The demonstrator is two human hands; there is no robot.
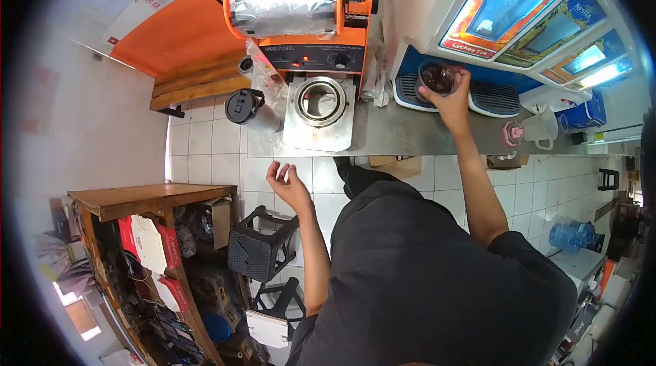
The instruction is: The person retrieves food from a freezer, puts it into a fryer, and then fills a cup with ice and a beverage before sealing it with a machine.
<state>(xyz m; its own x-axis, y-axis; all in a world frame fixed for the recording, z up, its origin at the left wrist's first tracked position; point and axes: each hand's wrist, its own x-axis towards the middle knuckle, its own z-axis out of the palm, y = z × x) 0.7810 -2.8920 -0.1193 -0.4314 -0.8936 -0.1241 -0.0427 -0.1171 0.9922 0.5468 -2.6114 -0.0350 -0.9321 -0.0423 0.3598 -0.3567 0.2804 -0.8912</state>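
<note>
My right hand [451, 98] is wrapped round a clear cup [437, 77] with dark contents, at the blue drip tray area of the Nestea drink dispenser [509, 7]. My left hand [290, 185] hangs in the air before the counter's edge, fingers apart and slightly curled, holding nothing. Beyond it on the counter stands an orange cup sealing machine [314, 59] with a roll of clear film [283, 0] on top. Its round metal cup holder [320, 101] has an opening in the middle.
A tumbler with a black lid [254, 110] stands left of the sealer. Right along the steel counter [410, 135] are a pink-topped item [512, 133] and a clear jug [542, 127]. Black stools [263, 244] and a wooden shelf [150, 200] stand at lower left.
</note>
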